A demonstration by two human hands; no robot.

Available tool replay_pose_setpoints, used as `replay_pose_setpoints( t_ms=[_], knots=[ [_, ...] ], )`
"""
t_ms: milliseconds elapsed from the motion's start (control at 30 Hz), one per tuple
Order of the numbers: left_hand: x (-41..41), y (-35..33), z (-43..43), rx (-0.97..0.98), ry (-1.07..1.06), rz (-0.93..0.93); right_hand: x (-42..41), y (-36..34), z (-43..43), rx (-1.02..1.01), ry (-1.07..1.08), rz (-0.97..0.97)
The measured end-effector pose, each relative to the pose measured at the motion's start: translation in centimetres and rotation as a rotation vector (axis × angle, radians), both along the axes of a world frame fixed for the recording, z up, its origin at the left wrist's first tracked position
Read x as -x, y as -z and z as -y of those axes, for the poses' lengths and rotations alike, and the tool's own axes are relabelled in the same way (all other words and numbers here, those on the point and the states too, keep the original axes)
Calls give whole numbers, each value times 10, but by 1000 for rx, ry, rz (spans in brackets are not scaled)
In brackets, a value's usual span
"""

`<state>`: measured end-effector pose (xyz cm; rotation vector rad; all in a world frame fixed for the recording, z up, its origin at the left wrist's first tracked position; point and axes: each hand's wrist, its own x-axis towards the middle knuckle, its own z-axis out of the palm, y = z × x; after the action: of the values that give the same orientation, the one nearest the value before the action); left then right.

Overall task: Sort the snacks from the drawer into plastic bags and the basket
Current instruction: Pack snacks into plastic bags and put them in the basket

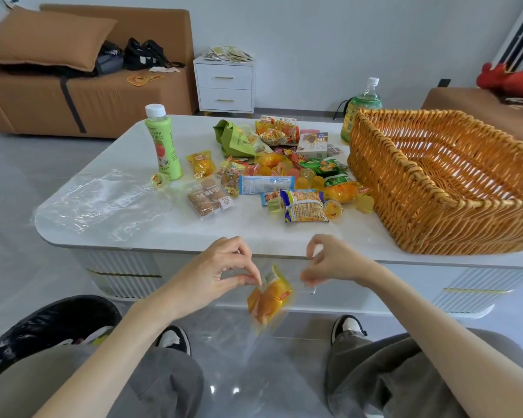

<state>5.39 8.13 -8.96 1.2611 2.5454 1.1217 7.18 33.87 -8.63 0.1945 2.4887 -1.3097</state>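
1. The left hand (224, 271) and right hand (332, 263) are held just in front of the near edge of the counter (169, 235), above the person's knees.
2. Each hand pinches one side of the mouth of a clear plastic bag (255, 342) between curled fingers and thumb. The bag hangs down between them.
3. Inside the bag is an orange snack packet (267, 300). Its long axis is steep, with the upper end leaning right just beside the left fingertips and the lower end pointing down and left toward the floor.
4. The wicker basket (405, 206) sits on the right side of the counter.
5. A pile of snacks (284, 176) lies mid-counter, just left of the basket.
6. A green juice bottle (163, 143) stands upright left of the pile.
7. A flat plastic bag (97, 200) lies on the counter's left end.
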Motion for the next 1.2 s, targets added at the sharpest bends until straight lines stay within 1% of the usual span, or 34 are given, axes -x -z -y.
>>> replay_pose_setpoints(
  t_ms=[67,100,133,200,267,333,433,533,600,667,733,800,867,933,1000,1033,1133,1200],
  knots=[
    [3,2,4,67,-15,41,-6,-13,-2,109,17,-247],
    [5,4,7,121,-25,48,-10,-19,-1,120,-20,-333],
    [7,7,8,176,-36,51,-12,-23,1,76,-93,-383],
    [9,10,9,241,-54,68,-15,-22,1,-98,-193,-447],
    [12,10,8,213,-76,71,-11,-20,-4,-185,-133,-517],
    [12,7,5,132,-110,41,-9,-20,-10,-225,-99,-477],
    [10,2,-2,42,-129,-64,-5,-13,-16,-286,-75,-323],
    [4,-4,-13,-24,-102,-131,-1,-3,-12,-289,-30,-221],
    [0,-6,-19,-56,-78,-170,2,6,-7,-314,-61,-168],
    [-3,-6,-21,-63,-49,-183,4,12,-3,-383,-117,-173],
    [-6,-6,-22,-56,-11,-142,8,12,-2,-442,-130,-228],
    [-8,-6,-22,-62,12,-116,13,9,-4,-402,-115,-239],
    [-10,-5,-23,-82,15,-101,16,10,-2,-360,-154,-208],
    [-11,-4,-25,-108,14,-73,18,12,2,-428,-212,-199],
    [-10,-1,-25,-149,-10,-40,18,10,3,-503,-225,-236],
    [-8,0,-25,-177,-37,-18,18,5,1,-483,-209,-264],
    [-1,0,-24,-270,-157,12,11,-18,-8,-197,-122,-303],
    [2,0,-23,-342,-220,44,5,-31,-11,-132,-121,-341]
  ],
)
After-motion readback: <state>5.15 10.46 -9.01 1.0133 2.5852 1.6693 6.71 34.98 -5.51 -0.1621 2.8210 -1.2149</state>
